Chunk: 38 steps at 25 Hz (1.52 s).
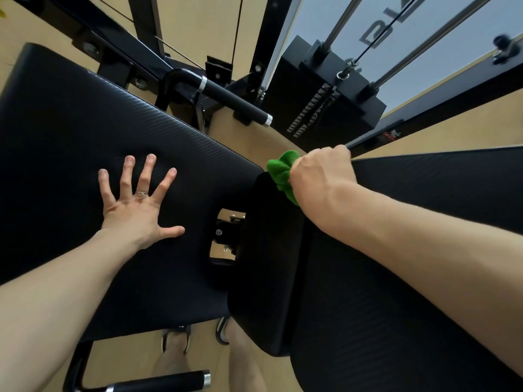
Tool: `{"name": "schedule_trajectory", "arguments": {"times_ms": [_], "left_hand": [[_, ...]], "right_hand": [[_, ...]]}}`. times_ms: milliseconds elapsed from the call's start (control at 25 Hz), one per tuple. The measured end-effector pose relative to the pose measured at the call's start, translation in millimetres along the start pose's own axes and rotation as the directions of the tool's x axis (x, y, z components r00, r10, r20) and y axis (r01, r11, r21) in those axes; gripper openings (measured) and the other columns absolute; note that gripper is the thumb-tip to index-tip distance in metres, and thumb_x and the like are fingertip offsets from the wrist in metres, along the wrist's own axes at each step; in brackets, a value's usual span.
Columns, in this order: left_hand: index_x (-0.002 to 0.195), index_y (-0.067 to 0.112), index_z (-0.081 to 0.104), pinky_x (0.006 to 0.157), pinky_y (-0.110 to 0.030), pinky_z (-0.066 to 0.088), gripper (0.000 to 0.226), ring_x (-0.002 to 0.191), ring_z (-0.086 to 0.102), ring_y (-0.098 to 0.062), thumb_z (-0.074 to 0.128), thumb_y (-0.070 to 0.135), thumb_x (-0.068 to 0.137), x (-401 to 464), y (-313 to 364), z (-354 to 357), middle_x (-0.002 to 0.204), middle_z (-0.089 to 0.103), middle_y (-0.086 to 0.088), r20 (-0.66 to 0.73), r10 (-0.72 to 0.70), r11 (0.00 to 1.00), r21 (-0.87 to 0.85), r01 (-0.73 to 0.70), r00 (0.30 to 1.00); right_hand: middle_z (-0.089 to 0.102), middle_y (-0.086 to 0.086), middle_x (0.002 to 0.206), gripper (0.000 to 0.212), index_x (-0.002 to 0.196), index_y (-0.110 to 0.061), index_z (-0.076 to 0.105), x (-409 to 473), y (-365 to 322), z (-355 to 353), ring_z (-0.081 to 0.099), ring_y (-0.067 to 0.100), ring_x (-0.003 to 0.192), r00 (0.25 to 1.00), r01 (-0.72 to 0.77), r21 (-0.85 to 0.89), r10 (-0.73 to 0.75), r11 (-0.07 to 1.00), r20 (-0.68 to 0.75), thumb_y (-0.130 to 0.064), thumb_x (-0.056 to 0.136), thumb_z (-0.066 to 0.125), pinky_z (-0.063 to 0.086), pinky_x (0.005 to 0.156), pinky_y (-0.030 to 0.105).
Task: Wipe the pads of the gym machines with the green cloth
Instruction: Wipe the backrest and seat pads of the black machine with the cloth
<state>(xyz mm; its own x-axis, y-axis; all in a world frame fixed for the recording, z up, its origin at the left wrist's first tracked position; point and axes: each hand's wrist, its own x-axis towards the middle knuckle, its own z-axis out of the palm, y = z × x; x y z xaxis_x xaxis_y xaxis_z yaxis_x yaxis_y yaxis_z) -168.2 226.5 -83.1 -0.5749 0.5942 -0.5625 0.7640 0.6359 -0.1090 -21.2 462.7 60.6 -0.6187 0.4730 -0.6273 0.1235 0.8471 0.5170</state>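
My left hand (138, 205) lies flat on the black seat pad (70, 131) with its fingers spread wide. My right hand (319, 174) grips the bunched green cloth (281, 172) at the far top corner of the black back pad (382, 292). The cloth sticks out to the left of my fist and touches the pad's narrow end (266, 250). My right fingers are hidden behind the back of the hand.
A black handle with chrome ends (235, 101) juts out behind the seat. The weight stack (325, 103) with guide rods and cable stands at the back right. Another handle (158, 381) sits low at the front. My feet (175, 339) stand on the tan floor.
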Motion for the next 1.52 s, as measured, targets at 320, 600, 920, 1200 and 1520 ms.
{"name": "schedule_trajectory", "arguments": {"times_ms": [320,600,920,1200,1520], "left_hand": [[0.147,0.042,-0.035,0.111,-0.069,-0.019,0.13,0.139,-0.046,-0.036,0.047,0.096,0.061,0,1,0,0.148,-0.055,-0.003,0.032,0.008,1.0,-0.002,-0.008,0.999],[0.148,0.041,-0.034,0.113,-0.07,-0.014,0.132,0.141,-0.042,-0.037,0.046,0.097,0.059,3,-1,12,0.15,-0.052,-0.004,-0.046,0.007,1.0,0.016,-0.006,0.999],[0.147,0.04,-0.037,0.113,-0.07,-0.013,0.133,0.142,-0.04,-0.038,0.042,0.099,0.058,6,-2,17,0.152,-0.051,-0.005,-0.099,0.004,0.999,0.047,0.001,0.995],[0.148,0.04,-0.033,0.111,-0.068,-0.018,0.129,0.143,-0.04,-0.037,0.045,0.096,0.062,0,-5,11,0.154,-0.048,-0.005,-0.067,0.039,0.999,0.041,-0.036,0.997],[0.157,0.034,-0.013,0.12,-0.056,-0.012,0.096,0.148,-0.031,-0.034,0.034,0.08,0.087,-73,-1,31,0.161,-0.035,-0.007,0.075,0.2,0.98,-0.001,-0.201,0.977]], "right_hand": [[0.063,0.013,0.106,0.024,0.111,-0.006,0.059,2,-19,2,0.061,0.031,0.098,0.997,-0.041,0.128,0.049,0.991,-0.053,-0.022,0.095,0.054,0.046,0.089,0.043],[0.067,0.006,0.116,0.025,0.116,-0.018,0.068,85,-92,20,0.061,0.033,0.11,0.994,0.102,0.123,-0.098,0.987,-0.038,-0.022,0.097,0.052,0.042,0.098,0.046],[0.061,0.009,0.134,0.036,0.134,-0.013,0.06,23,-172,51,0.049,0.038,0.131,0.918,0.395,-0.112,-0.396,0.912,0.008,-0.017,0.102,0.044,0.028,0.114,0.052],[0.073,-0.002,0.07,0.04,0.049,-0.017,0.066,-40,-193,69,0.07,0.016,0.078,0.819,0.561,0.166,-0.573,0.811,0.031,-0.049,0.063,0.086,0.049,0.085,0.025],[0.07,-0.006,0.072,0.013,0.062,-0.022,0.075,-120,-188,105,0.066,0.021,0.08,0.719,0.694,0.104,-0.682,0.712,-0.131,-0.027,0.064,0.087,0.053,0.092,0.033]]}}
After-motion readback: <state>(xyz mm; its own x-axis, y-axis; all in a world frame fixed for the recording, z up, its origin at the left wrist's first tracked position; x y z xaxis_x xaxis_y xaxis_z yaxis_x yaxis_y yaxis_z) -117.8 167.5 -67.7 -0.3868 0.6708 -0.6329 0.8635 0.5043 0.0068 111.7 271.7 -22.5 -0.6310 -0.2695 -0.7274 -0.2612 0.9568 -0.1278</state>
